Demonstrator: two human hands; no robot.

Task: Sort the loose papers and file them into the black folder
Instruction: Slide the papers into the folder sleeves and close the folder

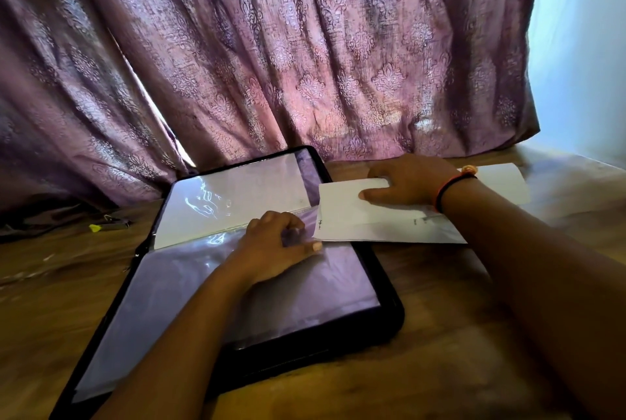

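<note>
The white loose paper sheets (342, 214), long axis three-to-nine, sit gripped by the right hand (406, 182), at two o'clock from the left hand (271, 247) pinching the black folder's (393, 319) clear plastic sleeve (288, 301)

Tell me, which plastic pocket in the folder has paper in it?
The far pocket, by the curtain: a white sheet shows inside. The near pocket, held by the left hand, looks empty.

The black folder (389, 321) is cut off at its near corner. The print on the papers (342, 213) is too small to read. We cannot tell if our left hand (271, 247) grips the clear pocket (321, 287). The yellow-tipped thing (110, 225) by the left edge of the table (440, 352) is blurry.
</note>
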